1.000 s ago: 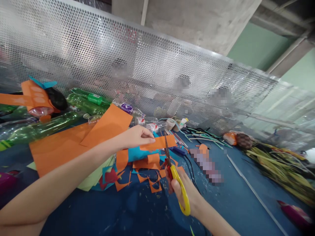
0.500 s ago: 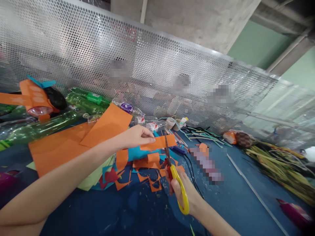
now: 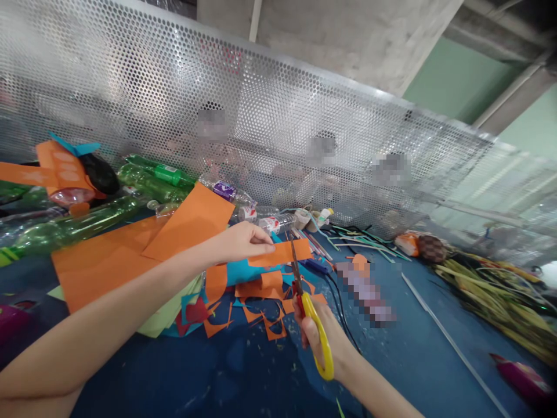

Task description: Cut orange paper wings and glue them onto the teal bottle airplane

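Observation:
Pinched in my left hand is a strip of orange paper, held out level above the scraps. My right hand grips a pair of scissors with yellow and red handles. Their blades point up and lie across the strip near its right end; whether they are parted is hard to make out. Beneath the strip are blue paper and several cut orange scraps. Large orange sheets lie under and beyond my left forearm.
Green plastic bottles and an orange paper-covered bottle model stand at the left. Clear bottles line a perforated metal screen, with people behind it. A cord, dry stalks and a magenta object lie rightward.
Hardly anything differs. Both hands, the orange strip and the scissors keep almost the same place, with only a slight shift of the view.

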Tool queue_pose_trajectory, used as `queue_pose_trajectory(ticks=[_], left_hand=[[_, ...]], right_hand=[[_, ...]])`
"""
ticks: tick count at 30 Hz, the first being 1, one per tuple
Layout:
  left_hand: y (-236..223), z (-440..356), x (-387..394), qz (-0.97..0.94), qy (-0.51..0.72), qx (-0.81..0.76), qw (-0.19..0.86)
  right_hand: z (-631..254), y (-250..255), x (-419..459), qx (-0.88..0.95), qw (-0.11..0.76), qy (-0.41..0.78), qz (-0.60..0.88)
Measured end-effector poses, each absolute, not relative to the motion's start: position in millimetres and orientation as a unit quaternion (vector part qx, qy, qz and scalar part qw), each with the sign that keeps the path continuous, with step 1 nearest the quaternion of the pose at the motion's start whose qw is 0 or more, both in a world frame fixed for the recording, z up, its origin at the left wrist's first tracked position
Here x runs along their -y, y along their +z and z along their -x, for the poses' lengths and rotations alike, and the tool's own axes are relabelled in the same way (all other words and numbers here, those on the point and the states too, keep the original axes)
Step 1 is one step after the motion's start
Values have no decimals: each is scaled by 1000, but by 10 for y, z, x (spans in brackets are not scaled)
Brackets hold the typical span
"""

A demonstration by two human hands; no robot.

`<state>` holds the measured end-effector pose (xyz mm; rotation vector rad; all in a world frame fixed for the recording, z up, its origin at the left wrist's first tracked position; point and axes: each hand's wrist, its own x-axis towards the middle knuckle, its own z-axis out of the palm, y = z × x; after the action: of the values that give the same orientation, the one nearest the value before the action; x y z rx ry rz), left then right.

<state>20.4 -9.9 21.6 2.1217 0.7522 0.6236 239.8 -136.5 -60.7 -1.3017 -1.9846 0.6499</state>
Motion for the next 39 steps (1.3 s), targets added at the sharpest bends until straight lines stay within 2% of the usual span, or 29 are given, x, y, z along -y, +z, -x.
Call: queue_pose_trajectory(ticks=[9, 39], left_hand=[[227, -206, 102, -838, 245, -294, 388], [226, -206, 101, -843, 240, -300, 377]], right_hand=[[-2373, -595, 1363, 737, 356, 285, 499], [-2349, -527, 1388, 747, 327, 272, 512]])
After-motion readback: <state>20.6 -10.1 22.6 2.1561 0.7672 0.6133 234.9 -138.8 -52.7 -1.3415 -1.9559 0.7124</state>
